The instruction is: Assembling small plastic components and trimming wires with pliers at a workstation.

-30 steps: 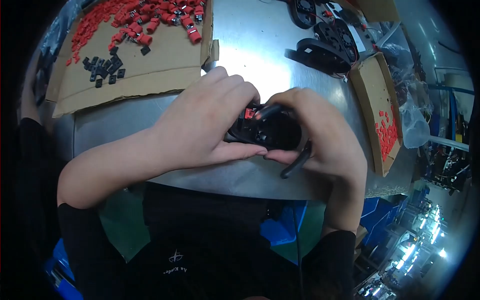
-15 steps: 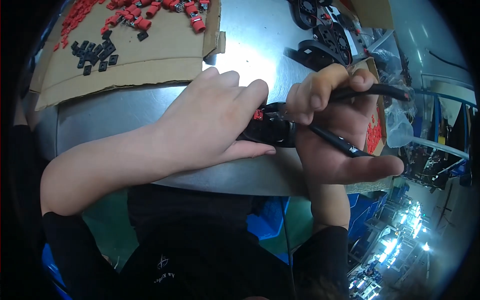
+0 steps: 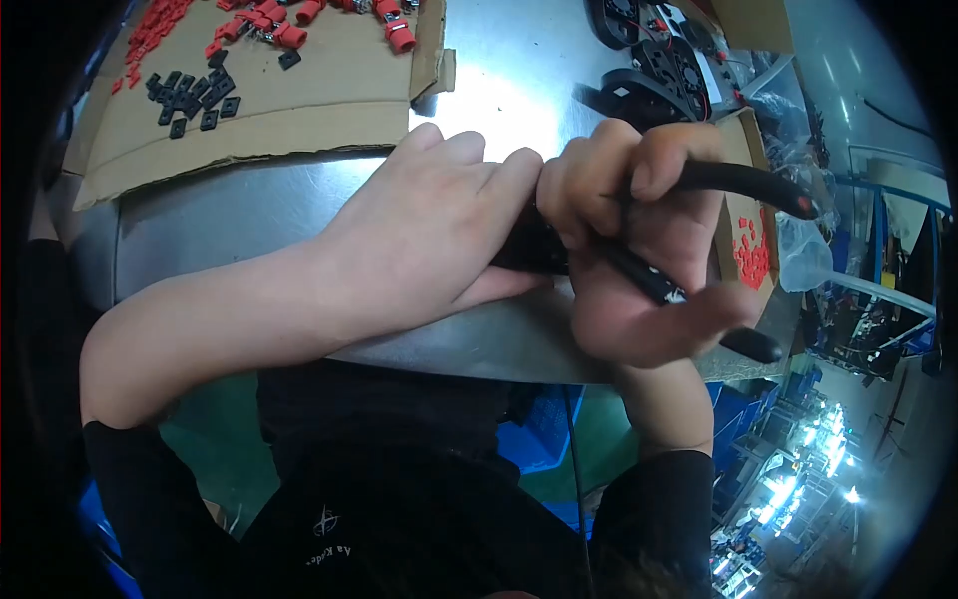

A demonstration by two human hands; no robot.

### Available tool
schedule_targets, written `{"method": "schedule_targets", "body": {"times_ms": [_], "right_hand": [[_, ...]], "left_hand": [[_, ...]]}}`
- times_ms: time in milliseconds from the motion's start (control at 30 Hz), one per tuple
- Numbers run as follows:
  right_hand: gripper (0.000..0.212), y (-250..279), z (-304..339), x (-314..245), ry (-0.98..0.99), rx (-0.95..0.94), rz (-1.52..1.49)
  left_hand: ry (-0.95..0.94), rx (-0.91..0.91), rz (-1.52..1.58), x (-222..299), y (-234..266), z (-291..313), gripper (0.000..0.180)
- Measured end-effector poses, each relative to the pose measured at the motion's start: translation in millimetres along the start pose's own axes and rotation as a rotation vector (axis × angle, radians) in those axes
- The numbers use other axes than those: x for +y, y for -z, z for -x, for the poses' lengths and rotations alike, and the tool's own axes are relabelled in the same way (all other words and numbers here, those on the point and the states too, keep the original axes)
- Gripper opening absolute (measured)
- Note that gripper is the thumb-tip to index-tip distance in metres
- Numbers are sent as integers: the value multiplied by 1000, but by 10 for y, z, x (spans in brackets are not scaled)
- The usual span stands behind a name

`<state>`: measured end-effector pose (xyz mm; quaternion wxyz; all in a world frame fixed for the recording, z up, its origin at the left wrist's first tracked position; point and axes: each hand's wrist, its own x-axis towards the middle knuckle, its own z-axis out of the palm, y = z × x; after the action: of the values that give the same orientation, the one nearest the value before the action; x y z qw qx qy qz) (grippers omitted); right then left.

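Observation:
My left hand [image 3: 424, 225] is closed round a black plastic part [image 3: 534, 245] at the near edge of the table, its thumb running along the part's near side. Most of that part is hidden behind my fingers. In my right hand [image 3: 689, 230] is a pair of pliers with black handles [image 3: 753, 188]. One handle passes under the curled fingers, the other lies across the palm by the thumb. The jaws are out of sight between the two hands, against or close to the black part. My knuckles almost touch.
A cardboard tray [image 3: 299, 140] at the far left bears small black square pieces [image 3: 190, 98], red pieces and red cylindrical connectors [image 3: 289, 35]. Black fan housings [image 3: 649, 90] stand at the far right. Beside my right hand, a cardboard box [image 3: 738, 150] holds small red pieces [image 3: 750, 255].
My right hand has moved left with the pliers, up against my left hand, covering the red bit seen on the black part. Its thumb has bent in and the lower handle's end now shows.

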<state>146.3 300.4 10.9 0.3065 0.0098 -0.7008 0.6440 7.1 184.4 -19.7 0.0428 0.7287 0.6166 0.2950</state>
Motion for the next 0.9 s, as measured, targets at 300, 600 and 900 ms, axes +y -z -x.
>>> {"method": "schedule_targets", "body": {"times_ms": [300,600,900], "right_hand": [[71,-152,-107,7,-55,360,74],[63,-202,-27,-130,91,482,-264],[70,-152,226,-103,143,413,-159]], "left_hand": [[73,-30,-58,48,-10,-29,61],[70,44,-84,81,-18,-1,63],[13,2,-78,80,11,11,62]]}}
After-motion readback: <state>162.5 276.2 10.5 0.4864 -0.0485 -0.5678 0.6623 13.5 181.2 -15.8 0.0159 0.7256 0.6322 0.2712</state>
